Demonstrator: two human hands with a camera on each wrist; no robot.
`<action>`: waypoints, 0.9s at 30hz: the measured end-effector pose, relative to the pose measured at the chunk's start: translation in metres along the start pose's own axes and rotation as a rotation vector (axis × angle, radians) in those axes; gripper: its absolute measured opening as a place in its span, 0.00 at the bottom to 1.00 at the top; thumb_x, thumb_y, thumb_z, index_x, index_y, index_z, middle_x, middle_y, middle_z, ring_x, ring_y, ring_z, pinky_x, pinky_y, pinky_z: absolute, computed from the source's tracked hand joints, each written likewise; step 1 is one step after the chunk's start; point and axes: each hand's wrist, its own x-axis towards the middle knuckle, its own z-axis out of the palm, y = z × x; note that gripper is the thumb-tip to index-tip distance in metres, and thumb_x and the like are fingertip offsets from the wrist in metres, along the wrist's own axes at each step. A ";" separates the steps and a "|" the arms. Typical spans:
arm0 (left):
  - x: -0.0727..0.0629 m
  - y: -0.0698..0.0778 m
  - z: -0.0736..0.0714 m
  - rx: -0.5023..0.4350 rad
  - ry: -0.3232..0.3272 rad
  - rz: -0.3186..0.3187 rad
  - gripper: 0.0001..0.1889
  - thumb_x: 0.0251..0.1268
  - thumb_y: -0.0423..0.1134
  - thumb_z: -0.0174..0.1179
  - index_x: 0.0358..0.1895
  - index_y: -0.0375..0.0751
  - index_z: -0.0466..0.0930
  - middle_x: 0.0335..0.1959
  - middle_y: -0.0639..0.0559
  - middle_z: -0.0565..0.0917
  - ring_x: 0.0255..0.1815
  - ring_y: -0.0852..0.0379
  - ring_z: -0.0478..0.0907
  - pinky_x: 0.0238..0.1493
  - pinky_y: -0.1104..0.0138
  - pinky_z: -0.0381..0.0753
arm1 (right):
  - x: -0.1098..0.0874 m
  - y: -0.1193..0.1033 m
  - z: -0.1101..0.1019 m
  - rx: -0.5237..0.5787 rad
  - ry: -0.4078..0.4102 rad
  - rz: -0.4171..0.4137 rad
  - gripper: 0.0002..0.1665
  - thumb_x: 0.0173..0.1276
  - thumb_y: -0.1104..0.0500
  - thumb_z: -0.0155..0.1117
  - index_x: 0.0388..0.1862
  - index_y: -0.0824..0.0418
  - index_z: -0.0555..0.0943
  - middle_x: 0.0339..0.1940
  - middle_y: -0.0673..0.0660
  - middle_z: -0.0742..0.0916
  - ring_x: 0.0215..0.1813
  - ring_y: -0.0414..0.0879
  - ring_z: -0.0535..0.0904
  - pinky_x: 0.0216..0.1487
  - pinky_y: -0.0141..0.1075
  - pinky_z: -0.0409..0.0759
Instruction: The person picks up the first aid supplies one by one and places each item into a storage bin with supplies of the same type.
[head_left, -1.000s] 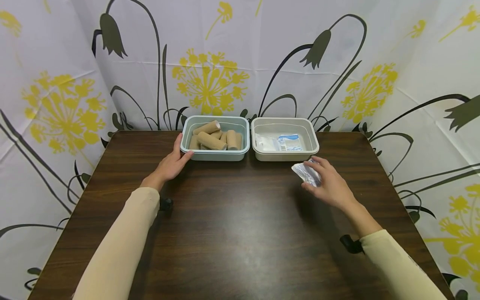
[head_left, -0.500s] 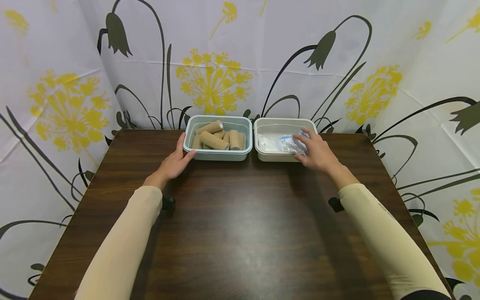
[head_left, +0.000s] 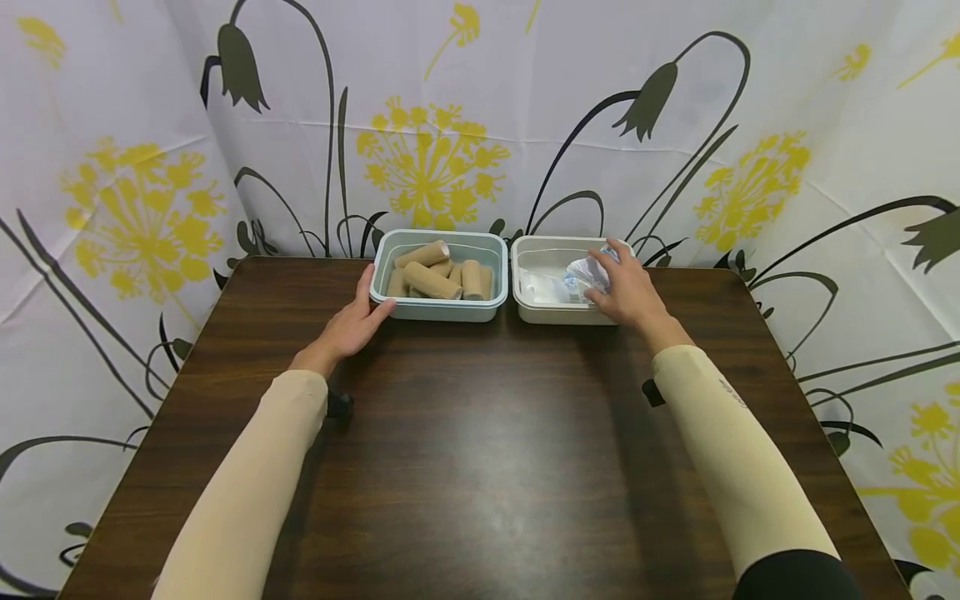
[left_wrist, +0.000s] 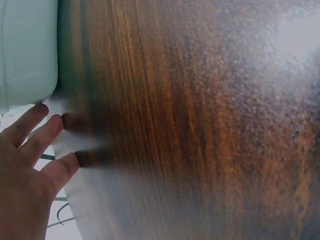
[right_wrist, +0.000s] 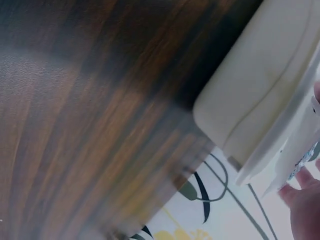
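Observation:
In the head view, my left hand [head_left: 349, 328] rests against the left end of a pale blue plastic bin [head_left: 450, 312], its thumb near the front corner. Several brown cardboard tubes [head_left: 432, 281] lie inside that bin. My right hand [head_left: 632, 293] reaches into the beige bin [head_left: 558, 315] beside it and pinches a crinkled silvery-white packet [head_left: 588, 273] between thumb and fingers. Below and left of this packet, other white and clear packets [head_left: 542, 287] lie on the bin's floor. In the left wrist view, fingertips [left_wrist: 59, 122] show close to the blue bin's corner.
Both bins stand side by side at the back edge of a dark wooden table [head_left: 480, 450]. Behind them hangs a white curtain [head_left: 555, 50] printed with yellow and grey flowers. A black wrist camera [head_left: 339, 406] sits on the left wrist.
My right hand has carried the packet from in front of the beige bin, up and leftward, into it. My left hand has kept its place at the blue bin.

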 end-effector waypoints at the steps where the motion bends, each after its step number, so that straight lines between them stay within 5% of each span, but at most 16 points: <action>1: 0.000 0.000 0.000 0.000 -0.001 0.000 0.42 0.75 0.65 0.38 0.77 0.64 0.19 0.77 0.35 0.52 0.72 0.30 0.56 0.65 0.37 0.54 | 0.000 0.001 0.001 0.011 0.003 0.004 0.41 0.64 0.56 0.70 0.74 0.59 0.66 0.77 0.65 0.58 0.73 0.67 0.57 0.66 0.63 0.58; 11: 0.002 -0.002 0.001 -0.008 -0.001 0.000 0.42 0.74 0.66 0.38 0.77 0.65 0.20 0.77 0.35 0.51 0.72 0.30 0.56 0.65 0.37 0.55 | -0.009 0.011 0.007 -0.030 0.017 -0.044 0.32 0.66 0.58 0.68 0.69 0.62 0.73 0.72 0.65 0.67 0.69 0.64 0.66 0.67 0.55 0.62; 20: 0.005 -0.008 0.001 -0.030 -0.007 -0.015 0.43 0.72 0.68 0.39 0.76 0.67 0.18 0.78 0.36 0.47 0.74 0.31 0.52 0.67 0.38 0.51 | -0.022 0.019 -0.007 -0.028 0.086 0.011 0.30 0.68 0.55 0.65 0.68 0.61 0.74 0.71 0.65 0.69 0.69 0.65 0.65 0.66 0.59 0.60; 27: 0.002 -0.014 -0.007 -0.055 -0.003 0.024 0.48 0.73 0.65 0.43 0.76 0.58 0.15 0.77 0.34 0.51 0.75 0.36 0.51 0.70 0.43 0.50 | -0.030 0.025 -0.021 -0.015 0.190 0.021 0.29 0.68 0.55 0.65 0.66 0.64 0.74 0.69 0.66 0.70 0.69 0.65 0.64 0.65 0.61 0.61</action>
